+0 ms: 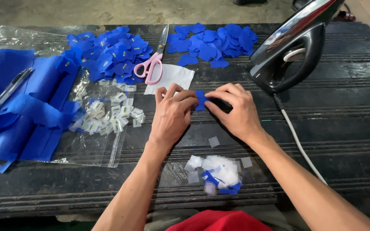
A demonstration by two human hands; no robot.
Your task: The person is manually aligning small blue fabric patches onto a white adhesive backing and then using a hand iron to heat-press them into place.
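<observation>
Both hands meet over the dark surface (343, 128), pinching one small blue patch (200, 100) between them, seemingly to keep it flat. The left hand (172, 114) fingers curl narrow on its edge; the right hand (233, 112) fingers press its other side. Wrists low, forearms angled inward. Scissors (153, 64) lie just beyond, iron (290, 51) to the right.

The blue piece (200, 100) shows only a corner — fingers of the left hand (172, 115) and right hand (234, 112) hide the rest. The iron (287, 51) is cut off by the top edge. Marks on the labels (108, 115) — too small to tell.
</observation>
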